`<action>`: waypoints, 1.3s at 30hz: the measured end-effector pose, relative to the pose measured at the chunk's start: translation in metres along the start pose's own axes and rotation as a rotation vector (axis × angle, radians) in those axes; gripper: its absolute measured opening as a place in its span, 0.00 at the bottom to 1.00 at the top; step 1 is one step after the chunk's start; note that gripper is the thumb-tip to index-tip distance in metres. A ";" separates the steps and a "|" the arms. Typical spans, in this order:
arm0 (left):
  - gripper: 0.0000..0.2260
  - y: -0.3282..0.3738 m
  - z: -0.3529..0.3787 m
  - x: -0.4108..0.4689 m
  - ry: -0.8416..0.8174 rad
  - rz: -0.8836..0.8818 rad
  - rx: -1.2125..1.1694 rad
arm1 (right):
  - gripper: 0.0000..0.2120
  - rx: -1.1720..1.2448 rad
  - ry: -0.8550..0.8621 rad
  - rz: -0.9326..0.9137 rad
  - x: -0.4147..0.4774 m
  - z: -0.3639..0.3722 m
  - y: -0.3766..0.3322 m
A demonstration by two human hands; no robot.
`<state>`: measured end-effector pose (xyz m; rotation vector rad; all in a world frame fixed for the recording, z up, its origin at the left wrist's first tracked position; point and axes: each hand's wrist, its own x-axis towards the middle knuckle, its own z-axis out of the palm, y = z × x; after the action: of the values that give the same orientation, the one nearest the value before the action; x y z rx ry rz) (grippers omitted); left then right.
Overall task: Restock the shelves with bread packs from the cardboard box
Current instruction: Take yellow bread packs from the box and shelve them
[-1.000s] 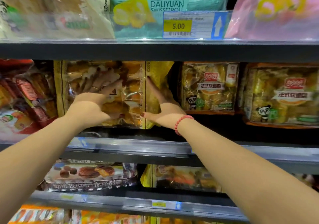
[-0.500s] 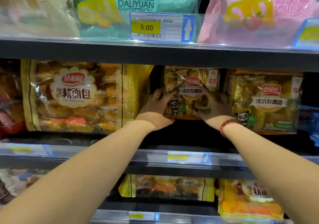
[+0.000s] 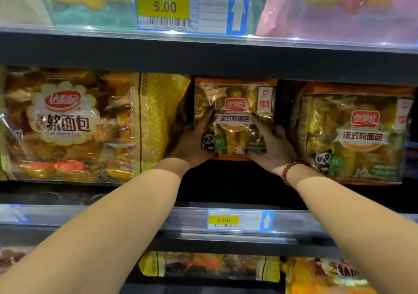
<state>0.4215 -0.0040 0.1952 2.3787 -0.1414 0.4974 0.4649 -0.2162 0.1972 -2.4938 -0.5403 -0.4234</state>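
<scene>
the left hand (image 3: 192,143) and the right hand (image 3: 272,147) each held a lower corner of the bread pack (image 3: 236,121). their fingers were only partly open and laid up its front, with thumbs tucked at its bottom edge. the pack stood upright between them on the middle shelf (image 3: 187,224), apparently set further back than its neighbours. just outside the right hand stood a matching pack (image 3: 359,135), nearer the shelf front. beyond the left hand a large yellow bag of soft bread (image 3: 74,126) sat close by. the step looked like facing the pack up. doing it well probably meant drawing it forward with an even pull from both hands so it sat square, label outward. the grip should be light so the rolls were not crushed, and the pull should stop level with the matching pack. the cardboard box was not in view.
</scene>
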 end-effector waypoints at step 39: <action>0.42 0.196 0.102 -0.032 -0.230 0.117 0.537 | 0.33 -0.638 -0.007 0.302 -0.135 -0.175 0.104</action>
<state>0.3788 -0.2195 0.2333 2.9662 -0.2811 0.3428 0.3637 -0.4346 0.2369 -3.1176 -0.0106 -0.5272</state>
